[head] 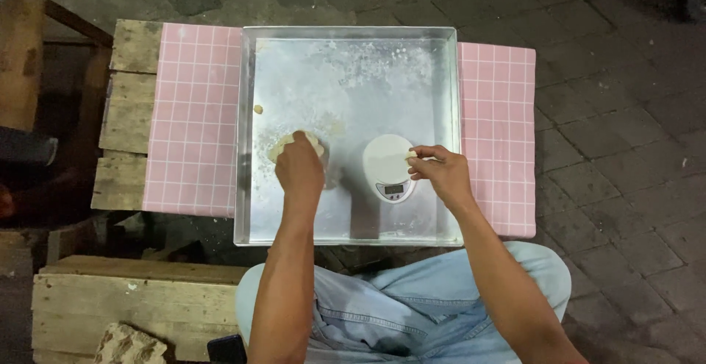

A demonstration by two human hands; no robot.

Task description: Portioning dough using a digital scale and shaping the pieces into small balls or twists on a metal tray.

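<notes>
Knees at 6 o'clock, left hand point(299, 169) gripping dough lump point(288, 143) in floured tray point(346, 77), right hand point(439, 173) pinching 1 small piece point(411, 156) over white scale point(388, 167) at 3 o'clock; portioning looks barely begun.

Outdoor makeshift workspace: paving stones point(588, 151), wooden pallets point(132, 106).
</notes>
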